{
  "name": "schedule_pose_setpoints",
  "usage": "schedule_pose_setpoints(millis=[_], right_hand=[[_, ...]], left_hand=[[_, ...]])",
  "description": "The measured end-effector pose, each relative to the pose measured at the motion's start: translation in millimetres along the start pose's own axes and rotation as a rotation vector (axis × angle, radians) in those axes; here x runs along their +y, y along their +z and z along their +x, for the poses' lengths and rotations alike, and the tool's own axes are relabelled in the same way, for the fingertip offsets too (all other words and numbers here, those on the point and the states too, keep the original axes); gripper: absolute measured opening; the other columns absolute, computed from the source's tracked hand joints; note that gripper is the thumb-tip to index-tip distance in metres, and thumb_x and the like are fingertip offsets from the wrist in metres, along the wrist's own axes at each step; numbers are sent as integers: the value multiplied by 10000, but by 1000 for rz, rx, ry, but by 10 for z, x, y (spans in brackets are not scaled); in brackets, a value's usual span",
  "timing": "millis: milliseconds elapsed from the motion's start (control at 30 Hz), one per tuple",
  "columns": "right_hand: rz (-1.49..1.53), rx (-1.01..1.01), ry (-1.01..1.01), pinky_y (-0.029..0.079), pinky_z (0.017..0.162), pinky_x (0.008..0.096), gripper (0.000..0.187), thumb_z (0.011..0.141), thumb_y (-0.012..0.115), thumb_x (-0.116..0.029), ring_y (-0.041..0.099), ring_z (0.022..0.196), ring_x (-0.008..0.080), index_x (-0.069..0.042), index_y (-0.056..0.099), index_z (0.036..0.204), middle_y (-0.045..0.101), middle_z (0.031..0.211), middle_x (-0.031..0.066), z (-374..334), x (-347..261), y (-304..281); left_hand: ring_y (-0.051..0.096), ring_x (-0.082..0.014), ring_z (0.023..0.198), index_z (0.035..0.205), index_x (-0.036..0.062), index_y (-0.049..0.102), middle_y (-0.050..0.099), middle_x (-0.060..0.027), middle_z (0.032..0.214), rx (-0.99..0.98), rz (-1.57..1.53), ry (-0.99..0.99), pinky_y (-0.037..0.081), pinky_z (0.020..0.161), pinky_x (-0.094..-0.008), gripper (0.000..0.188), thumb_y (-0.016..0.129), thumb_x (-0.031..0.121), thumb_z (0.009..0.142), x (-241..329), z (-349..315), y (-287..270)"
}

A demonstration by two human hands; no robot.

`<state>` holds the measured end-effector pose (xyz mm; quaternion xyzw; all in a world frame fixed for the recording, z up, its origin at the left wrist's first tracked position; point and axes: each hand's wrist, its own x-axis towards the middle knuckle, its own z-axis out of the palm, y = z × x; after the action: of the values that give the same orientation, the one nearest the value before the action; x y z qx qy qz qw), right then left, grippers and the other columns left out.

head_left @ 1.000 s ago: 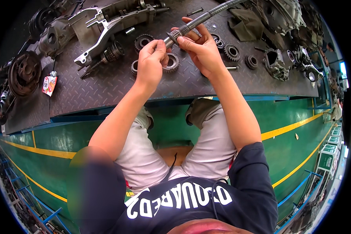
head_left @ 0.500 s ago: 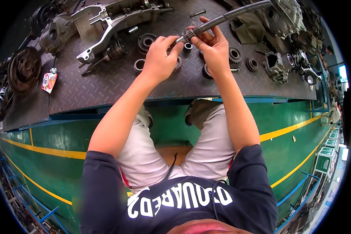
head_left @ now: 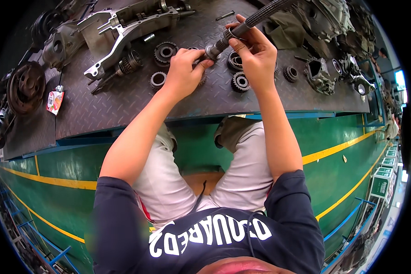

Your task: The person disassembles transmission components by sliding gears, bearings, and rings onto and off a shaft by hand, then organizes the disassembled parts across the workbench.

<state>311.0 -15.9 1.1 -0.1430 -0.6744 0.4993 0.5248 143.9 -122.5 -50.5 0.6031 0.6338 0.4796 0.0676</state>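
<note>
A long splined metal shaft (head_left: 259, 17) is held slanting above the bench, its near end low and to the left. My left hand (head_left: 183, 72) is closed on that end, thumb and fingers at a collar-like ring (head_left: 211, 51). Farther up, my right hand (head_left: 259, 57) is closed round the shaft, with a thin ring (head_left: 231, 33) beside its fingers. Under and beside the hands lie a large gear (head_left: 165, 54), a small gear ring (head_left: 158, 80) and a toothed gear (head_left: 240, 82). My left hand partly hides another ring near its fingers.
An open gearbox housing (head_left: 118, 43) and a gear cluster (head_left: 129, 64) lie on the steel bench (head_left: 123, 107) at left, near a rusty drum (head_left: 26, 87) and a small carton (head_left: 55, 101). Castings (head_left: 319, 75), a small gear (head_left: 290, 73) and a dark cloth (head_left: 285, 32) lie at right.
The shaft now slants more steeply, its far end swung leftward. The collar-like ring shows at the near end by my left fingers. Both hands remain on the shaft.
</note>
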Motion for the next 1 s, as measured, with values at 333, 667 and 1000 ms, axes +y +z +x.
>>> schedule_pose_setpoints(millis=[333,667,1000], right_hand=[[105,4,-30,595,986,324,697,921,729,142,736,1123,198,19,444,1546,743,1285,232,-40,-91,29],[217,-43,-28,548,991,334,644,949,723,61,698,1167,236,-36,463,1530,696,1290,159,-109,-392,237],[272,105,-66,595,975,380,634,900,690,111,749,1144,280,11,487,1493,727,1239,235,33,-437,224]], left_hand=[[665,-329,950,1124,102,823,712,-170,973,-155,-115,-92,538,857,-423,305,874,281,882,-34,-76,61],[683,-306,936,1080,138,842,720,-131,948,-196,-45,-66,554,838,-415,308,911,293,823,-153,-81,124],[726,-334,922,1246,84,727,762,-162,1011,-160,-223,-113,574,834,-410,408,848,171,866,104,-16,80]])
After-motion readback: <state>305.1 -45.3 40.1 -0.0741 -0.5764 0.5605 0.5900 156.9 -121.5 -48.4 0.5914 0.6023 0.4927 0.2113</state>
